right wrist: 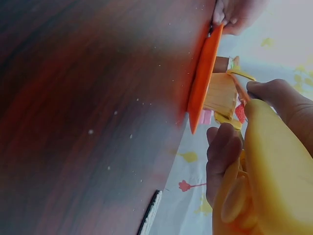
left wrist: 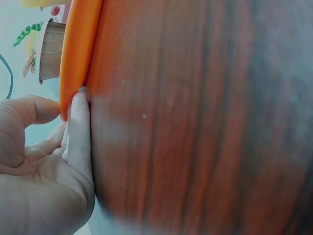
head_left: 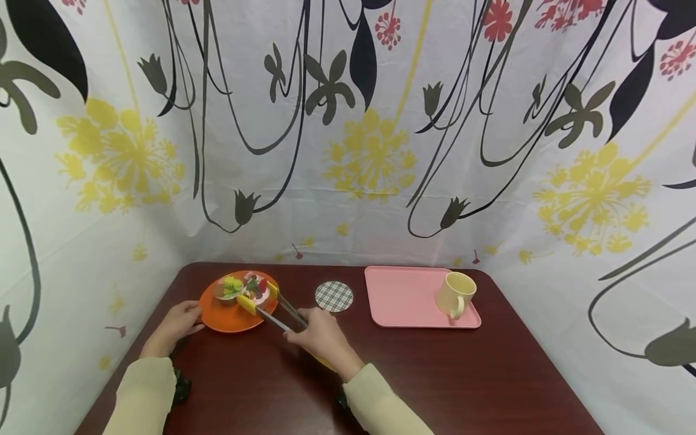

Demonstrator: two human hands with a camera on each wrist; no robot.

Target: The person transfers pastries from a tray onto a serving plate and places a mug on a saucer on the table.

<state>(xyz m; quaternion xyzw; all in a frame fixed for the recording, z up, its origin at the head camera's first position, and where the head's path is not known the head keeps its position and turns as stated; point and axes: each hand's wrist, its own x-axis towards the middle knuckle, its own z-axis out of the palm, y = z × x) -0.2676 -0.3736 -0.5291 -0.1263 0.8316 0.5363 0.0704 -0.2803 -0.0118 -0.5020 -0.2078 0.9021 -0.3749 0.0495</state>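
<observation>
At the back left of the table lies an orange plate (head_left: 220, 317). My left hand (head_left: 173, 327) pinches its left rim, thumb above and fingers beneath, as the left wrist view shows. In my right hand (head_left: 325, 339) I grip tongs (head_left: 273, 319) with metal arms, yellow handles and yellow tips. The tips stand on either side of a toy cupcake (head_left: 256, 291) with pink and white topping and red fruit, on the plate's right part. Beside it on the plate is a second toy cupcake (head_left: 231, 286) with yellow-green topping. In the right wrist view, the gripped cupcake's pale wrapper (right wrist: 222, 93) shows close over the plate.
Right of the plate lies a round checked coaster (head_left: 334, 296). Farther right is a pink tray (head_left: 402, 300), with a pale yellow mug (head_left: 454, 291) on its right end. A flower-printed cloth (head_left: 348, 229) hangs behind and beside the dark wooden table (head_left: 261, 386).
</observation>
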